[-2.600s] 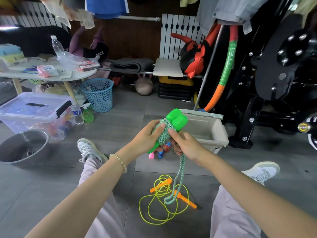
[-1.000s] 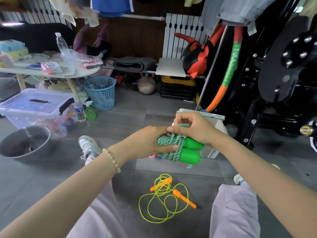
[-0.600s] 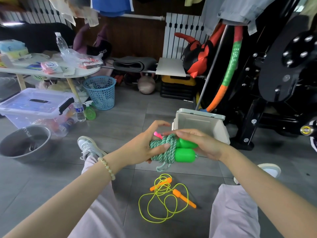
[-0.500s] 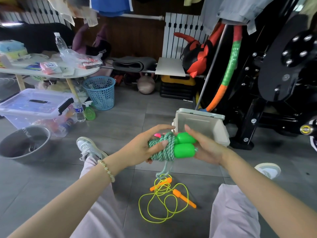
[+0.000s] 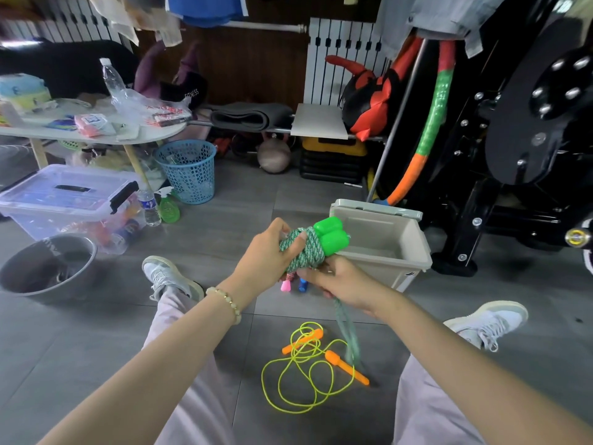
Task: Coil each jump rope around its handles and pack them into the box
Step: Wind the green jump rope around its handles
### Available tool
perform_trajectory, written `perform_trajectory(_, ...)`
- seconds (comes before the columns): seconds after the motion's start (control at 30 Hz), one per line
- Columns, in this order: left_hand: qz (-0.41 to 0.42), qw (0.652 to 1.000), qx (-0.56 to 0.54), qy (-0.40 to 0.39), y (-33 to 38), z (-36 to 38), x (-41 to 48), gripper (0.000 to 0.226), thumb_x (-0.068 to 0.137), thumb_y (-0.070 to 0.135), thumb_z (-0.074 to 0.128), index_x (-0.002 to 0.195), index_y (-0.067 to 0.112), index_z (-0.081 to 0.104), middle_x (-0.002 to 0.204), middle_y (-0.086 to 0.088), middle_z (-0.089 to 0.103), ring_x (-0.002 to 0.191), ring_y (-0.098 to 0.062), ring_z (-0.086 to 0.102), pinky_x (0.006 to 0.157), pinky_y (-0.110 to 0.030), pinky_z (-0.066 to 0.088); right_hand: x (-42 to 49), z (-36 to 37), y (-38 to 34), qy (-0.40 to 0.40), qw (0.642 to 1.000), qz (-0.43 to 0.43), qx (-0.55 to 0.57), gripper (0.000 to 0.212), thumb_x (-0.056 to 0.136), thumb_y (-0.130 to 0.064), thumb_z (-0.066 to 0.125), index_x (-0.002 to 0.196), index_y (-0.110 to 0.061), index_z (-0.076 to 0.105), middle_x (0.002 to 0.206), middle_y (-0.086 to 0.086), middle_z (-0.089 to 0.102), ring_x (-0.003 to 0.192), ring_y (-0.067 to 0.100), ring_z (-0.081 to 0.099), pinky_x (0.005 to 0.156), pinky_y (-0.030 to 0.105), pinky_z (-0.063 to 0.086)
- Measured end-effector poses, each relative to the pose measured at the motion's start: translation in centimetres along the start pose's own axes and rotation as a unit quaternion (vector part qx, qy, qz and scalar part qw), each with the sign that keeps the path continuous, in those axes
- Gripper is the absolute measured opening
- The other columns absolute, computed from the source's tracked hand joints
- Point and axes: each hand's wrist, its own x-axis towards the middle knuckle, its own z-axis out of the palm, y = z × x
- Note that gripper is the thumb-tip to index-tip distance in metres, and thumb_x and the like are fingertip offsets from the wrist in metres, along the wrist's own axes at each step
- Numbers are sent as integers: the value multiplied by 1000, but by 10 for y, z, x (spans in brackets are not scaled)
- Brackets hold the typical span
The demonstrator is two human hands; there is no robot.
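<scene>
Three jump ropes are in view, and none can be made out inside the open beige plastic box [image 5: 385,236], which is set on the grey tiled floor [image 5: 224,236] just beyond the hands. The green-and-white braided rope [image 5: 305,248] is mostly wound around its pair of bright green plastic handles [image 5: 332,237]. This bundle is gripped by the left hand [image 5: 266,252], fingers curled round the coils. The loose tail [image 5: 346,329] is pinched beneath it by the right hand [image 5: 340,279] and hangs, blurred, toward the floor. The last turns and a tuck are judged to be left. A thin neon-yellow rope with orange handles [image 5: 345,367] lies uncoiled on the floor between the legs. Pink and blue handle ends [image 5: 285,286] are seen below the hands; whether that rope is coiled cannot be told.
</scene>
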Motion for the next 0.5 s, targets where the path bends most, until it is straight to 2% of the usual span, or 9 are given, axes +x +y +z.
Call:
perform_trajectory(0.07, -5, 999, 33, 9, 1, 2, 2, 31, 92, 44, 53, 95, 16, 40, 78, -15, 63, 56, -34, 58, 58, -43, 50, 2, 2, -1, 5, 996, 20, -83, 24, 94, -18, 55, 108, 1, 57, 77, -1, 52, 48, -7, 45, 49, 7, 33)
perform_trajectory(0.13, -5, 998, 61, 22, 0, 3, 3, 32, 93, 43, 52, 97, 15, 38, 75, -18, 63, 56, -35, 58, 61, -46, 50, 1, 1, -4, -14, 985, 17, -169, 16, 97, -18, 50, 104, -8, 60, 79, -6, 55, 55, -10, 50, 52, 6, 34)
perform_trajectory(0.17, -7, 997, 70, 25, 0, 3, 3, 32, 93, 43, 50, 98, 14, 38, 71, -19, 62, 55, -36, 58, 61, -47, 50, 1, -1, -5, -11, 975, 10, -224, 17, 98, -20, 47, 102, -12, 61, 83, -6, 56, 67, -5, 54, 61, 11, 38)
perform_trajectory(0.2, -9, 997, 78, 24, 0, 3, 3, 32, 94, 43, 49, 100, 13, 39, 66, -20, 61, 55, -37, 58, 61, -48, 50, 0, -2, -8, -2, 960, 0, -280, 18, 98, -23, 46, 95, -15, 61, 87, -3, 57, 78, 7, 57, 67, 20, 40)
perform_trajectory(0.27, -12, 996, 83, 15, -2, 6, 3, 32, 96, 42, 45, 103, 11, 40, 65, -21, 60, 57, -39, 59, 61, -48, 50, -2, -4, -12, 27, 934, -13, -355, 21, 97, -25, 45, 82, -17, 58, 92, 5, 58, 85, 24, 55, 69, 32, 41)
perform_trajectory(0.3, -16, 997, 72, 9, -2, 7, 2, 31, 97, 42, 43, 103, 11, 40, 66, -21, 59, 59, -39, 59, 61, -47, 50, -3, -6, -13, 41, 931, -22, -361, 18, 96, -25, 46, 85, -15, 56, 91, 6, 60, 85, 26, 55, 71, 35, 43)
perform_trajectory(0.37, -29, 999, 23, -4, -1, 7, 1, 32, 99, 44, 35, 94, 13, 42, 69, -19, 59, 62, -40, 60, 64, -47, 50, -6, -8, -17, 56, 950, -57, -303, 7, 96, -24, 47, 91, -18, 48, 81, -2, 64, 80, 19, 58, 74, 36, 46)
perform_trajectory(0.43, -51, 998, -26, -19, 1, 8, -2, 41, 101, 45, 26, 84, 14, 45, 69, -15, 59, 67, -37, 60, 70, -48, 51, -8, -8, -20, 61, 969, -91, -222, 12, 96, -21, 49, 86, -23, 42, 71, -7, 65, 71, 12, 60, 71, 34, 46)
perform_trajectory(0.5, -73, 995, -65, -27, 2, 11, -3, 46, 102, 43, 22, 84, 10, 48, 71, -11, 58, 69, -33, 59, 74, -48, 50, -6, -11, -20, 77, 981, -109, -142, 15, 95, -17, 53, 83, -20, 43, 68, -4, 66, 72, 21, 64, 69, 33, 48)
